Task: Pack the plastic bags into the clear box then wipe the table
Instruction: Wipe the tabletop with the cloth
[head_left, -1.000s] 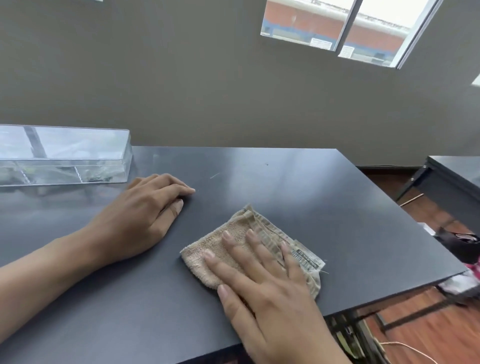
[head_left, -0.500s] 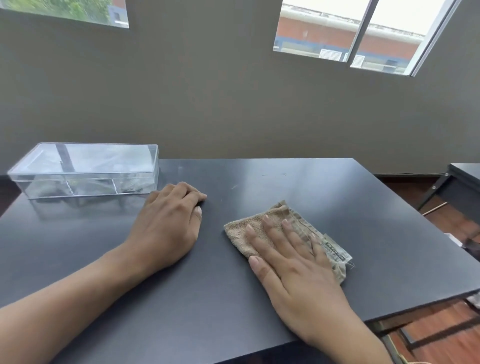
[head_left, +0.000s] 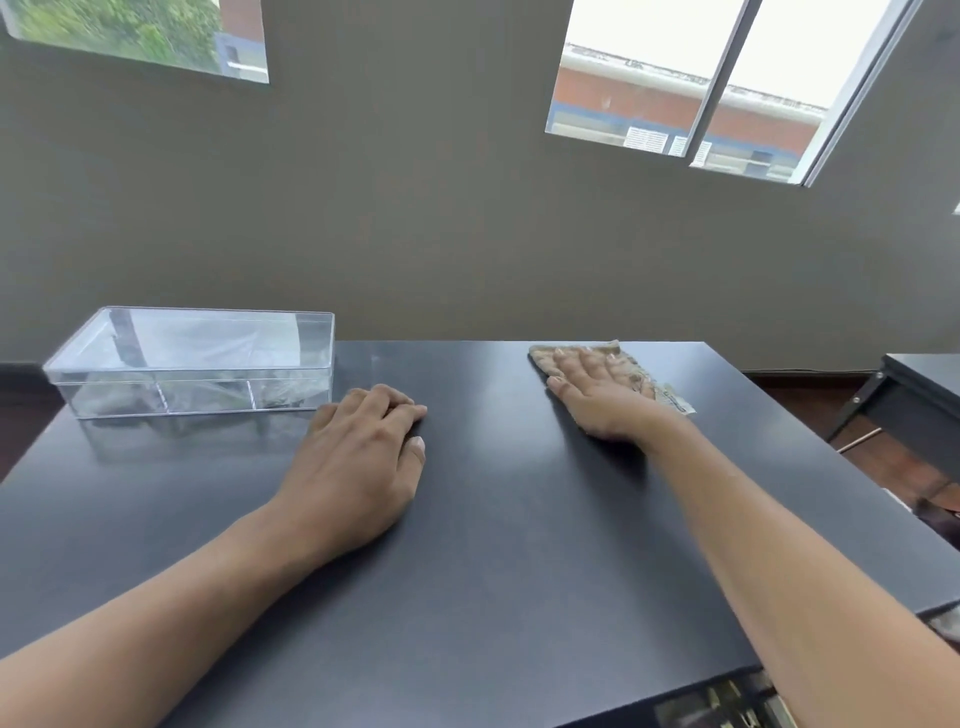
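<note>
A clear plastic box (head_left: 192, 361) with its lid on stands at the far left of the dark table (head_left: 493, 545); crumpled plastic bags (head_left: 280, 397) show faintly through its walls. My right hand (head_left: 597, 397) lies flat with spread fingers on a beige cloth (head_left: 631, 366) near the table's far edge, arm stretched out. My left hand (head_left: 363, 457) rests palm down on the table just right of the box, fingers curled under, holding nothing.
A grey wall with windows rises straight behind the table's far edge. A second dark table (head_left: 919, 395) stands to the right across a strip of wooden floor. Some items (head_left: 727, 701) show below the table's near edge.
My right hand has slid the cloth away from me, from the near middle of the table to its far edge. My left hand has stayed in place beside the box.
</note>
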